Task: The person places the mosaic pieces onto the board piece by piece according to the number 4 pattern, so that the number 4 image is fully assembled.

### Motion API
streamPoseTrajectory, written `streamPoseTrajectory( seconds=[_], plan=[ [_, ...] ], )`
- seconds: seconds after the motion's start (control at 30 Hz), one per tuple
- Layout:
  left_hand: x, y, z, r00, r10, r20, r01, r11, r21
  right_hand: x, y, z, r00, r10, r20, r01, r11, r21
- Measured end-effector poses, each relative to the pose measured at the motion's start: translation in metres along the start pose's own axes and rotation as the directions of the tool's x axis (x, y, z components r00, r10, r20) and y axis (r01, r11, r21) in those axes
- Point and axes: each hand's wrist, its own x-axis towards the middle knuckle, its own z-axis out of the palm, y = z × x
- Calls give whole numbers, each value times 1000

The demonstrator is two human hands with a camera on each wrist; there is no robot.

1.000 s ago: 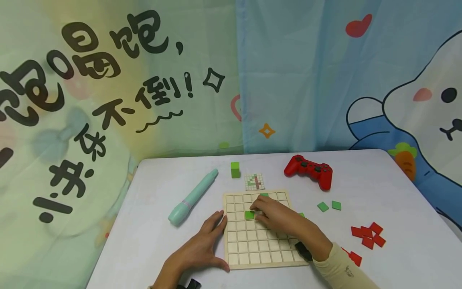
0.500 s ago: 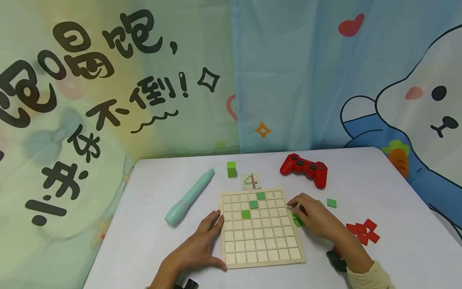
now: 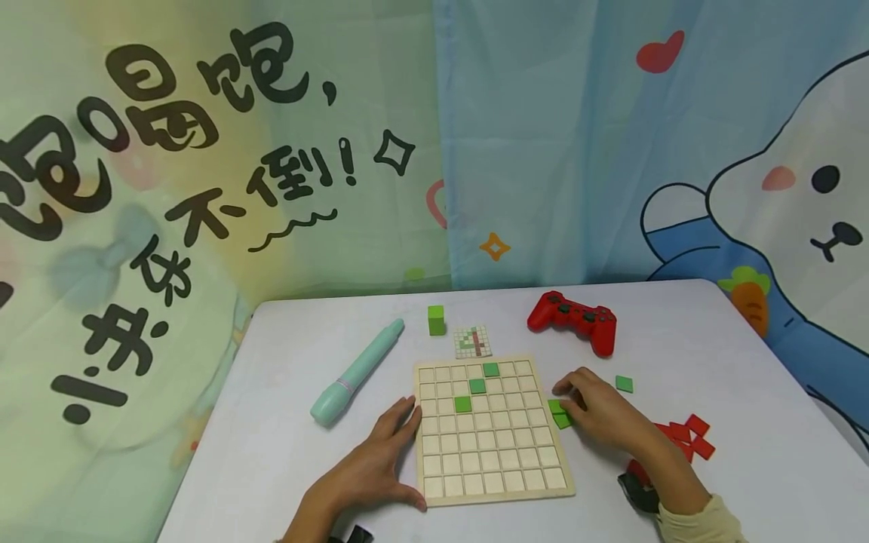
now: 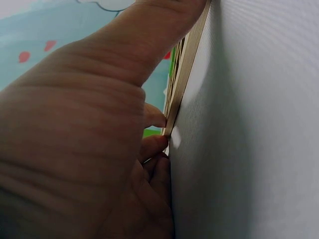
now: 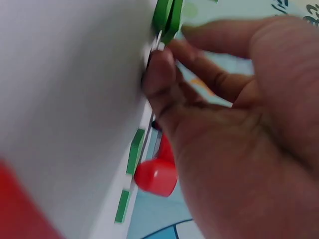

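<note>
A square wooden grid board point(image 3: 495, 445) lies on the table, with three green tiles point(image 3: 477, 385) set diagonally in its upper cells. My left hand point(image 3: 370, 460) rests along the board's left edge, thumb at the near corner and fingers spread further up; the left wrist view shows the fingertips against the board's side point(image 4: 187, 64). My right hand point(image 3: 597, 411) is beside the board's right edge, fingers bent loosely over a pair of loose green tiles point(image 3: 560, 416). In the right wrist view, thumb and fingertips are apart near those tiles point(image 5: 168, 17), with nothing visible between them.
Another green tile point(image 3: 624, 384) and several red tiles point(image 3: 695, 426) lie to the right, partly behind the right arm. Beyond the board are a small pattern card point(image 3: 472, 342), a green block point(image 3: 436, 320) and a red game controller point(image 3: 573, 320). A mint-green tube-shaped object point(image 3: 356, 373) lies left.
My right hand has moved from over the board to the loose green tiles at its right, uncovering the diagonal tiles. My left hand stays on the board's edge.
</note>
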Motion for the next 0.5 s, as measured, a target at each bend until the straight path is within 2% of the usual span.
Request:
streamPoseTrajectory(
  seconds=[0.17, 0.5],
  plan=[
    [0, 0, 0, 1000, 11, -9, -11, 1000, 6, -2, 1, -3, 998, 38, 46, -40, 998, 44],
    [0, 0, 0, 1000, 8, -9, -8, 1000, 7, -2, 6, -9, 994, 55, 95, -61, 996, 66]
  ],
)
